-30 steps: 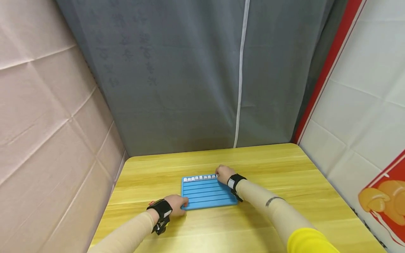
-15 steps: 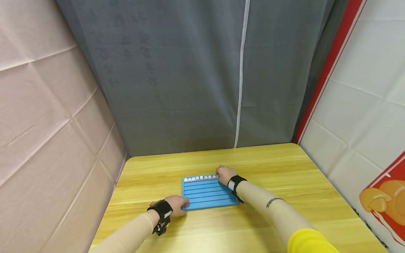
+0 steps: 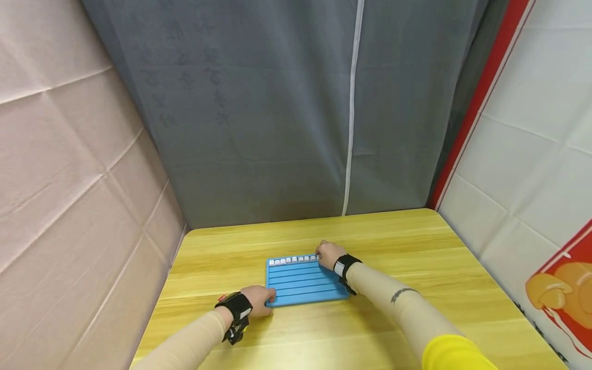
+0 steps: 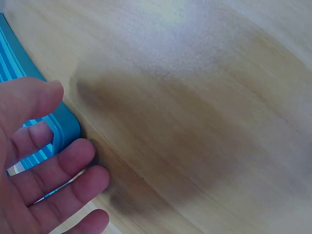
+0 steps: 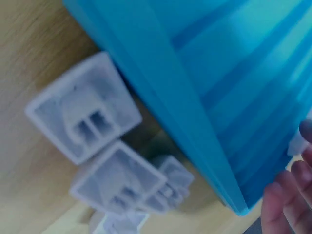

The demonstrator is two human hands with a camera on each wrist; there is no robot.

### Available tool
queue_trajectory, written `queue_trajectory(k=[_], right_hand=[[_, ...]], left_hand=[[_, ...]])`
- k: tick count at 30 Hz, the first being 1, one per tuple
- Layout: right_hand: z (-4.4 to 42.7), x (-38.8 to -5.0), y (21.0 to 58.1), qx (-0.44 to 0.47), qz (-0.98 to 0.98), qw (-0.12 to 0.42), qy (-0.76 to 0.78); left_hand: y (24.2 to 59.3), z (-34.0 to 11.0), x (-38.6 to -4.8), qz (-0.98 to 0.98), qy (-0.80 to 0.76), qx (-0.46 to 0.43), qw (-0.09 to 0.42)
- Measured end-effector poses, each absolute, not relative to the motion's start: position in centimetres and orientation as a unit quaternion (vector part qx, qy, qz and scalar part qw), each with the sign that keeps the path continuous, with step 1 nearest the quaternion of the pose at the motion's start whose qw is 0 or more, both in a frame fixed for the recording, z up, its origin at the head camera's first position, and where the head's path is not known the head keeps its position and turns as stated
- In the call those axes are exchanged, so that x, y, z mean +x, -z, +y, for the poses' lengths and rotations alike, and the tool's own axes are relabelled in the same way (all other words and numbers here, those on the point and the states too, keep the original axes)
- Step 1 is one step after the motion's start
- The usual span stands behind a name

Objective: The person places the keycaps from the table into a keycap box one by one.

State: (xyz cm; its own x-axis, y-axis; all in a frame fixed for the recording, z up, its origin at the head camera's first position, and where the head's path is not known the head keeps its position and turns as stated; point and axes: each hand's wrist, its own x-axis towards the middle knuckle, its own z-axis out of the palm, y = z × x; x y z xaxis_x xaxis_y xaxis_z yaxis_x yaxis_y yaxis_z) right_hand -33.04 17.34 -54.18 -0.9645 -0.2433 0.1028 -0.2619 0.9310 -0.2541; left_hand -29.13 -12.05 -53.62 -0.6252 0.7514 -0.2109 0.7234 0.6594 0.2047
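A blue ridged tray [image 3: 305, 285] lies on the table, a row of white keycaps [image 3: 294, 260] along its far groove. My left hand [image 3: 259, 298] holds the tray's near left corner; in the left wrist view the thumb [image 4: 41, 100] and curled fingers are around that corner. My right hand [image 3: 328, 255] is at the right end of the row, its fingertips pinching a white keycap [image 5: 296, 145], partly hidden by the fingers. Beside the tray, in the right wrist view, several loose keycaps [image 5: 87, 109] lie with their hollow undersides showing.
The wooden table [image 3: 296, 339] has a grey curtain [image 3: 268, 128] behind it. A pale cloth wall [image 3: 78, 195] stands on the left, and a white sheet [image 3: 522, 154] with a red edge on the right.
Both hands stay nearly where they were. The tray and the row of keycaps show no clear movement beyond a very slight shift of the view.
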Motion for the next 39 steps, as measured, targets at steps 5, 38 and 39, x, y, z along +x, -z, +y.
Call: queue_trajectory(k=[5,38,39], right_hand=[[18.3,-33.8,53.0,0.148,-0.972,-0.025,-0.178],[17.0,-34.1,55.1,0.165,-0.98,0.072,-0.081],[17.0,-34.1,55.2,0.161,-0.981,0.073,-0.083]], left_hand=[[54.1,-12.8,-29.6,0.9,-0.054,0.41,0.139],[54.6,-13.3,-29.7,0.91,-0.042,0.39,0.136],[54.7,-13.3,-29.7,0.91,-0.041,0.388,0.137]])
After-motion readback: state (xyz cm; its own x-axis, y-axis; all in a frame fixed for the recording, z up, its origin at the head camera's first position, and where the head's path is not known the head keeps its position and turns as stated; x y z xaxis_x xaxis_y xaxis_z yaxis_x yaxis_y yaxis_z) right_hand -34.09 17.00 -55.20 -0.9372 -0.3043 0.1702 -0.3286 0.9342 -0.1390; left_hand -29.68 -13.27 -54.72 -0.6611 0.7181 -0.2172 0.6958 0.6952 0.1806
